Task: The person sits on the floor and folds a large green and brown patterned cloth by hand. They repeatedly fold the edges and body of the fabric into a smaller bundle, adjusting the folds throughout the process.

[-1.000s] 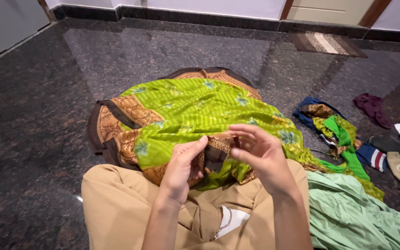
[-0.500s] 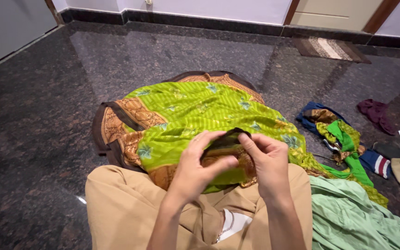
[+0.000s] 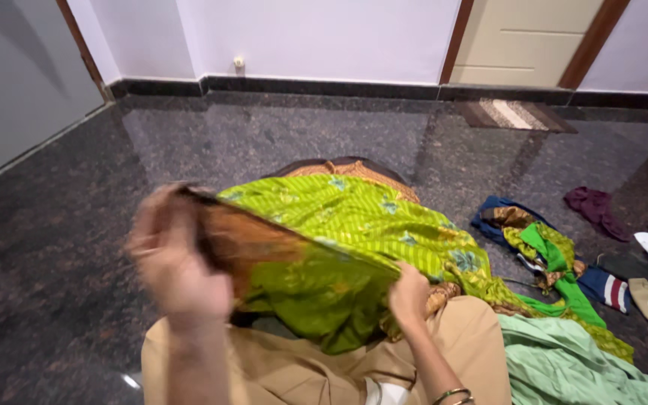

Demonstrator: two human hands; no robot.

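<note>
Left hand [image 3: 178,262] swung up and out from the lap since half a second ago, dragging the brown border of the green patterned cloth [image 3: 354,232] with it — motion-blurred, fingers clamped on that edge. Right hand [image 3: 410,294] stayed low at the knee, fingers pinched on the fabric; cloth hung between both hands and trailed onto the dark stone floor [image 3: 76,225]. Looked light, limp, a bit slippery — best gripped at the hemmed edges.
</note>
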